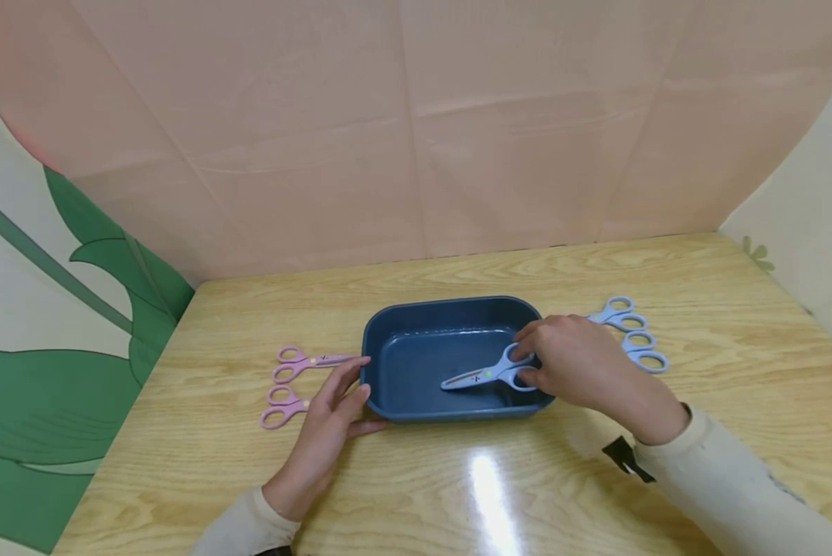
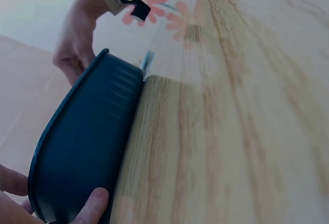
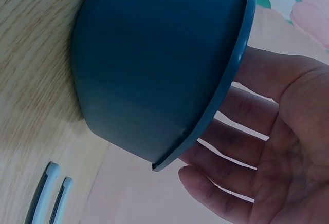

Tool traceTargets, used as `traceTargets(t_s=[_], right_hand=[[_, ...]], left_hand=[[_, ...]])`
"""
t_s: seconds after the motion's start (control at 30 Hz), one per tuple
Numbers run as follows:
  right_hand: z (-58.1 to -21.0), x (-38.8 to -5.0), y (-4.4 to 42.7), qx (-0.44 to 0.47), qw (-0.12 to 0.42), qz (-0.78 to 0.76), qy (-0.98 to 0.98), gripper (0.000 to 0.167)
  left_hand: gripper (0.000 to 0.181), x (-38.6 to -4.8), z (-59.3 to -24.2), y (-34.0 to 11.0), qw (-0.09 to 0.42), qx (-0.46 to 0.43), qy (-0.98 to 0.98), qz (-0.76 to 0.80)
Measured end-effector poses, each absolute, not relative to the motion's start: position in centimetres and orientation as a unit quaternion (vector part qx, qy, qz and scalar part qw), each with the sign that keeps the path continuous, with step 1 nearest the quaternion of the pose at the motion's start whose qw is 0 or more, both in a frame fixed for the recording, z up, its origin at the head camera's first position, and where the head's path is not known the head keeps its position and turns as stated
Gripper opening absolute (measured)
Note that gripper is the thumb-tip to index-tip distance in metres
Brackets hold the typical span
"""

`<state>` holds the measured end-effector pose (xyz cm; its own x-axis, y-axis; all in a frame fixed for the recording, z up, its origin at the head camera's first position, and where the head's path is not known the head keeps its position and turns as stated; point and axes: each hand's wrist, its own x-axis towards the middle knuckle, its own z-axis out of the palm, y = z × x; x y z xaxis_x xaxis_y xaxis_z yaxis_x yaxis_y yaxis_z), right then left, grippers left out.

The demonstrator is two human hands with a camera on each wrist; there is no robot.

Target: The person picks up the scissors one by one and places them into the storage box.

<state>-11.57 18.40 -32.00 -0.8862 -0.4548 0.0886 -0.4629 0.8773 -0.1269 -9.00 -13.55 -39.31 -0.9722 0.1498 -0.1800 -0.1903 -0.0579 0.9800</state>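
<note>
A pair of light blue scissors [image 1: 481, 377] lies in the dark blue tray [image 1: 450, 415], blades pointing left. My right hand [image 1: 574, 361] reaches over the tray's right rim and pinches the scissors' handles. In the right wrist view the tray's wall [image 3: 159, 64] hides the scissors in that hand [image 3: 293, 136]. At the other end, my left hand [image 1: 328, 421] holds the tray's left side, with fingertips at the rim and one finger along the front wall. The left wrist view shows that finger [image 2: 95, 206] against the tray's outer wall [image 2: 87, 136].
Left of the tray lie two pairs of pink scissors, the upper [image 1: 309, 361] and the lower [image 1: 283, 405], partly behind my left hand. More blue scissors [image 1: 617, 313] and another blue pair [image 1: 643, 351] lie right of it. A pink-beige covering [image 1: 416, 154] stands behind the wooden table [image 1: 214, 463].
</note>
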Motion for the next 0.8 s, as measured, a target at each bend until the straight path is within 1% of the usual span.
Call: traceTargets(t_s=[0.67, 0.8], right_hand=[[-32.62, -11.75, 17.9, 0.24, 0.038, 0.065, -0.968, 0.019], [-32.79, -11.7, 17.85, 0.25, 0.048, 0.059, -0.965, 0.019]], left_hand=[[0.044, -9.02, -39.36, -13.54, 0.117, -0.016, 0.68, 0.724], [0.044, -9.01, -39.36, -13.55, 0.116, -0.015, 0.68, 0.723]])
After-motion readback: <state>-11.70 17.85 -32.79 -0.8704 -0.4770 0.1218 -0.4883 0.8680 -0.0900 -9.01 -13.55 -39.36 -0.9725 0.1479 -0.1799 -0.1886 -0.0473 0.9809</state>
